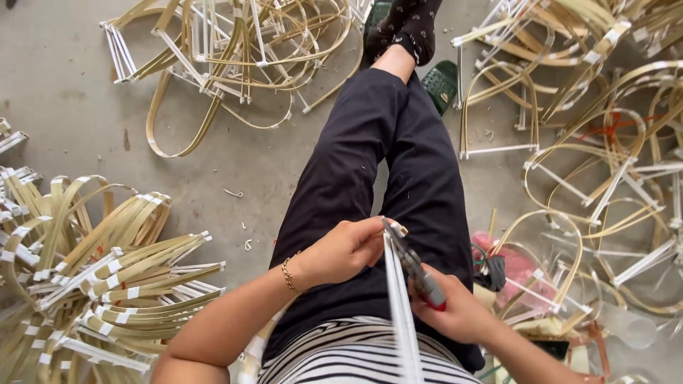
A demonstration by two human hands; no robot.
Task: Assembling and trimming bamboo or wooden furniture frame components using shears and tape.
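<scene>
Down over our lap, in the head view, we see both hands meeting above the black trousers [370, 163]. Our left hand [345, 250], with a thin gold bracelet [287, 276] at the wrist, has its fingers pressed together, pinching the far end of a bundle of white sticks [400, 313] that runs from the fingertips back toward our striped shirt [356, 359]. Our right hand [455, 309] is wrapped tight around the red-tipped handles of a pair of pliers [415, 264], whose dark nose lies along the bundle and points at the spot where the left fingers pinch; we cannot tell whether the nose grips the sticks. On the concrete floor [71, 85] to the left lies a heap of bent bamboo strips bound with white tape [107, 284], and farther off a loose tangle of strip-and-stick frames [235, 50]. To the right, more looped frames [605, 163] lie spread about, with a pink object [516, 267] just beside our right thigh. At the far end, a dotted dark sock [409, 25] rests near a green sandal [441, 84].
</scene>
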